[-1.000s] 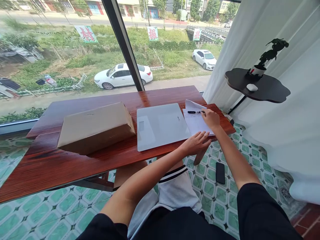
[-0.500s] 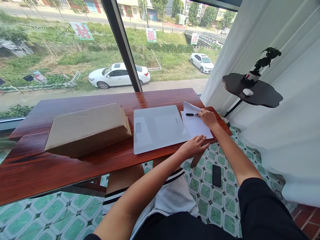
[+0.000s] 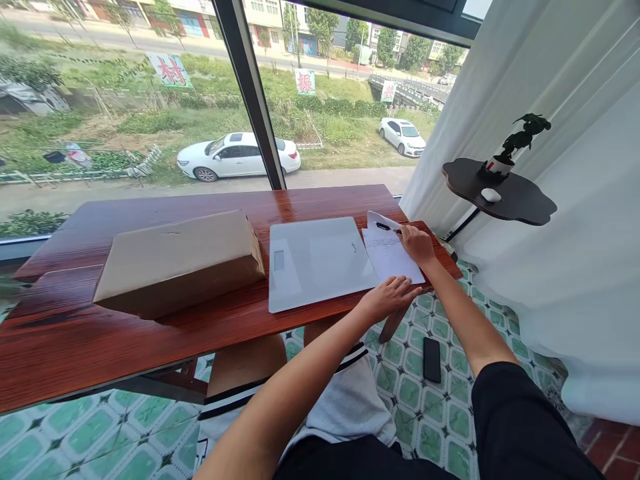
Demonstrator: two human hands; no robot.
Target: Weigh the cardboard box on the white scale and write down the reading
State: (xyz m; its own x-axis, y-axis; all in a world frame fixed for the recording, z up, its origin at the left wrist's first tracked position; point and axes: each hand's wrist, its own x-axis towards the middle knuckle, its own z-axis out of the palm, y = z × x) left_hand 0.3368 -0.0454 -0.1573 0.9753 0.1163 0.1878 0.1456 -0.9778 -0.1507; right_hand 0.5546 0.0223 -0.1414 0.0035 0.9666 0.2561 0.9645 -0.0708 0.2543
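Observation:
My right hand (image 3: 417, 245) is closed around a black pen (image 3: 383, 227) at the upper right of the notebook. The pen points left over the page. Handwritten lines cross the upper part of the white notebook page (image 3: 393, 257), and its top sheet curls up at the far edge. My left hand (image 3: 389, 297) lies flat with fingers stretched along the near edge of the page, by the table edge. Left of the notebook, a flat grey-white panel (image 3: 320, 263) with a small rectangular window lies on the table; the page meets its right side.
A brown cardboard box (image 3: 185, 257) sits on the left of the red-brown wooden table (image 3: 220, 330). A dark phone (image 3: 431, 360) lies on the green tiled floor. At right, a small black side table (image 3: 520, 207) bears a potted plant (image 3: 515, 143) and a white mouse (image 3: 491, 195).
The pen has tilted, its left end now higher than its right, and my right hand has shifted slightly. My left hand stays at the page edge. The whole view has shifted a little.

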